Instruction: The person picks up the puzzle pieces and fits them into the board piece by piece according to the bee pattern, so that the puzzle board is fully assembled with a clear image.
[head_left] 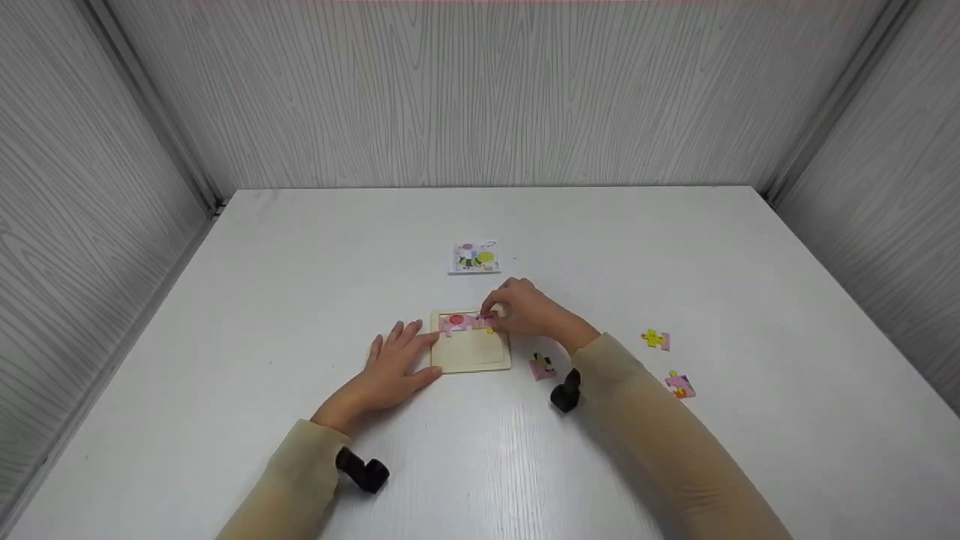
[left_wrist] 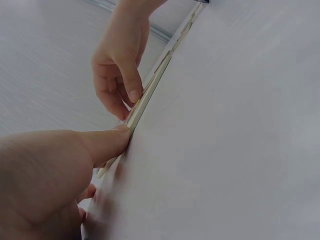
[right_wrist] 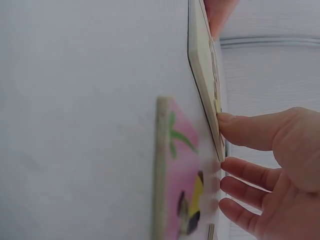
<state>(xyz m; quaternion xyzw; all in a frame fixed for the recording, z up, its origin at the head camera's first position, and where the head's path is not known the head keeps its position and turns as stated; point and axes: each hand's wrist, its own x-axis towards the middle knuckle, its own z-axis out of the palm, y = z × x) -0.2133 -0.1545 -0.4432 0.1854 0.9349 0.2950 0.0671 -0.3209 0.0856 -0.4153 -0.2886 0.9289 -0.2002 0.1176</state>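
Note:
A shallow wooden puzzle tray (head_left: 469, 354) lies on the white table, with pink puzzle pieces (head_left: 454, 321) along its far side and bare wood nearer the person. At the tray's far right corner, the right hand (head_left: 526, 309) pinches a pink puzzle piece (head_left: 486, 319) between thumb and bent fingers, low over the board; the hand partly covers it. The left hand (head_left: 391, 369) rests with spread fingers, its thumb and index finger touching the tray's left edge. Just right of the tray lies a loose pink piece (right_wrist: 182, 150) with a green and a yellow-black print.
A yellow-and-pink piece (head_left: 655, 339) and another pink piece (head_left: 680, 385) lie to the right, beside the right sleeve. Beyond the tray is a square picture card (head_left: 475, 257) with a bee. Pale wood-grain walls (head_left: 480, 94) enclose the table's back and sides.

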